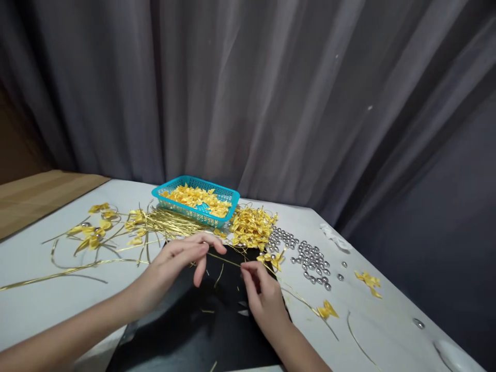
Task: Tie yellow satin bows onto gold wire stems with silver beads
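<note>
My left hand (176, 263) and my right hand (261, 292) hover over a black mat (201, 330) on a white table. Between them runs a thin gold wire (225, 260). My left hand pinches one end with thumb and forefinger, its other fingers spread. My right hand pinches the other end, fingers curled. A small yellow ribbon flower (273, 259) lies just beyond my right hand.
A teal basket (228, 195) of yellow ribbon pieces stands at the back. Beside it lie a heap of yellow petals (252, 227), a bundle of gold wires (170, 222), finished flowers (95, 232) at left, and several silver beads (310, 258) at right. A grey curtain hangs behind.
</note>
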Available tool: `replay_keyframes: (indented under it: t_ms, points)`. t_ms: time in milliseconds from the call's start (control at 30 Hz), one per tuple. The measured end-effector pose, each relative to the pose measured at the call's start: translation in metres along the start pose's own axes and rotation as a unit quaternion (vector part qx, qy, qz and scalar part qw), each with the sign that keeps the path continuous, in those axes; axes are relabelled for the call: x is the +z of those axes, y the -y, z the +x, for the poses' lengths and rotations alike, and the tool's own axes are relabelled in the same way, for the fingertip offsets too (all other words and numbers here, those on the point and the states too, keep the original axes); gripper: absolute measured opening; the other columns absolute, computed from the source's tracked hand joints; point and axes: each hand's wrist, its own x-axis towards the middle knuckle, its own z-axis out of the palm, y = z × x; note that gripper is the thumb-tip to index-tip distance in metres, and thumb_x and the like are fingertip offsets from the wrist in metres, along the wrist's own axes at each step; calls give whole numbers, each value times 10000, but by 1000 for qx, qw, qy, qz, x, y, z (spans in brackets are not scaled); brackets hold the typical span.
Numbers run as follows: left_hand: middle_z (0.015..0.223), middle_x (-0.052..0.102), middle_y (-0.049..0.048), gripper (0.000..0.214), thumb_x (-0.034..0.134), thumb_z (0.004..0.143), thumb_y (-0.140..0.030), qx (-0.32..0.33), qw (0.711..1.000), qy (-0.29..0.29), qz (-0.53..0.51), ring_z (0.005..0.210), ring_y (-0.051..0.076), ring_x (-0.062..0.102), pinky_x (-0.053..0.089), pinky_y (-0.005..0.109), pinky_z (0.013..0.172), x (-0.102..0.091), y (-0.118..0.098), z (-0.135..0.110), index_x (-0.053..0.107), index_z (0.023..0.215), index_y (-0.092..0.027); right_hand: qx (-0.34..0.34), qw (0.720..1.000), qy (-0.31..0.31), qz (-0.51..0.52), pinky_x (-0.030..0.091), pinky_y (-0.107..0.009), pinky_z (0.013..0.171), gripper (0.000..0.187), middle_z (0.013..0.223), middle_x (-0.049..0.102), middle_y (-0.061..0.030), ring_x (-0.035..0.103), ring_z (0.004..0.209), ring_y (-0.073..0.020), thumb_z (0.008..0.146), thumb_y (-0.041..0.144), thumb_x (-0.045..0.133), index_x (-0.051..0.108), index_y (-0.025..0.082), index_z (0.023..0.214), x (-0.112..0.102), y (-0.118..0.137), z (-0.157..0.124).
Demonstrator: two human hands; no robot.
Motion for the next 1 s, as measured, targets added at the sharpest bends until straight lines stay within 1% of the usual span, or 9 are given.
replay_keyframes:
  t_ms: [67, 167, 267, 400, 467, 533, 633, 833, 1000]
  points:
    - [821, 612, 44, 443, 464, 881, -354, -28, 995, -13, -92, 940, 177, 497, 338, 251, 922, 1, -6, 2, 503, 476, -179, 23, 998, 41, 36, 424, -188, 511, 146, 668, 623, -20, 581, 546, -103, 898, 194, 408, 550, 167, 883, 5, 13, -6]
    - [577, 438, -23, 365, 525, 847, -346, -68, 974, -48, -209, 618, 124, 419, 408, 212, 656, 7, -11, 0, 442, 529, -186, 59, 989, 103, 92, 348, -180, 451, 143, 636, 615, -11, 491, 466, -74, 885, 215, 436, 560, 163, 834, 10, 30, -12]
    - [540, 267, -61, 369, 552, 822, -370, -122, 964, -52, -229, 500, 99, 179, 246, 188, 442, 13, -9, -4, 387, 552, -183, 111, 968, 156, 160, 243, -177, 385, 160, 594, 591, 6, 338, 381, -35, 863, 279, 499, 574, 155, 794, 11, 37, -13]
    - [550, 198, -71, 290, 473, 822, -363, -183, 962, 19, -202, 502, 97, 100, 115, 211, 428, 17, 6, -7, 462, 611, -164, 204, 934, 142, 259, 243, -163, 367, 307, 844, 624, -56, 335, 400, -12, 875, 423, 469, 560, 148, 976, 5, 30, -4]
    - [556, 167, -74, 243, 424, 814, -325, -199, 955, 68, -210, 496, 97, 83, 91, 222, 427, 18, 13, -7, 509, 665, -153, 228, 915, 142, 301, 282, -162, 366, 369, 774, 592, -21, 343, 387, -14, 860, 472, 477, 551, 154, 1030, 1, 25, 0]
    - [567, 166, -73, 227, 388, 810, -296, -205, 953, 91, -203, 492, 97, 78, 82, 230, 427, 19, 18, -7, 532, 716, -148, 246, 893, 153, 345, 322, -166, 366, 397, 600, 498, 45, 336, 365, -26, 838, 499, 502, 561, 159, 1035, -2, 23, 3]
    - [558, 178, -77, 152, 400, 785, -248, -219, 960, 97, -145, 484, 91, 88, 72, 238, 430, 22, 20, -7, 516, 738, -161, 267, 861, 173, 396, 359, -170, 357, 396, 469, 361, 96, 310, 345, -34, 791, 499, 577, 592, 155, 987, -4, 26, 3]
    - [517, 198, -90, 96, 407, 756, -179, -226, 964, 95, -101, 460, 79, 109, 69, 236, 418, 26, 22, -8, 494, 717, -171, 313, 826, 149, 445, 332, -142, 320, 349, 526, 429, 87, 260, 343, -4, 741, 458, 655, 609, 169, 933, -3, 35, 4]
    - [499, 233, -100, 63, 391, 769, -153, -241, 962, 88, -89, 451, 75, 136, 96, 213, 402, 29, 25, -9, 443, 758, -188, 334, 825, 120, 439, 307, -131, 312, 324, 642, 538, 55, 257, 345, 21, 689, 440, 706, 597, 163, 817, -2, 32, 7]
